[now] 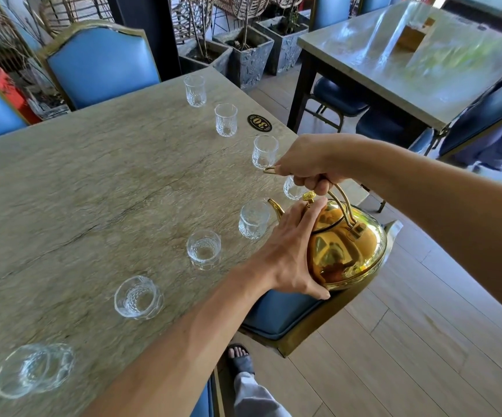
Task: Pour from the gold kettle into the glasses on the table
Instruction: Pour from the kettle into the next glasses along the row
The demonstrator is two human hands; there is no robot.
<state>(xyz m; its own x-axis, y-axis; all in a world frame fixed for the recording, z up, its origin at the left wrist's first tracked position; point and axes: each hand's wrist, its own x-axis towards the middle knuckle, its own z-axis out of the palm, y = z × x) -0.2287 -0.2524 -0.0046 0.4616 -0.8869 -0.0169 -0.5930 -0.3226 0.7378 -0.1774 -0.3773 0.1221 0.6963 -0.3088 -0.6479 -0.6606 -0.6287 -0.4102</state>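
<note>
A shiny gold kettle (pixel 346 251) hangs tilted off the table's right edge, its spout (pixel 275 207) at the rim of a clear glass (pixel 254 219). My right hand (pixel 306 164) grips the kettle's handle from above. My left hand (pixel 291 254) lies flat against the kettle's side and lid, fingers spread. Several clear patterned glasses stand in a curved row along the stone table (pixel 93 182), from the far one (pixel 195 90) to the nearest (pixel 34 370). One glass (pixel 292 188) is partly hidden behind my right hand.
A black round number plaque (pixel 259 123) lies near the table's right edge. Blue chairs (pixel 102 64) stand at the far side, and another blue chair (pixel 276 314) is under the kettle. A second table (pixel 409 61) stands to the right, with stone planters (pixel 248 55) behind.
</note>
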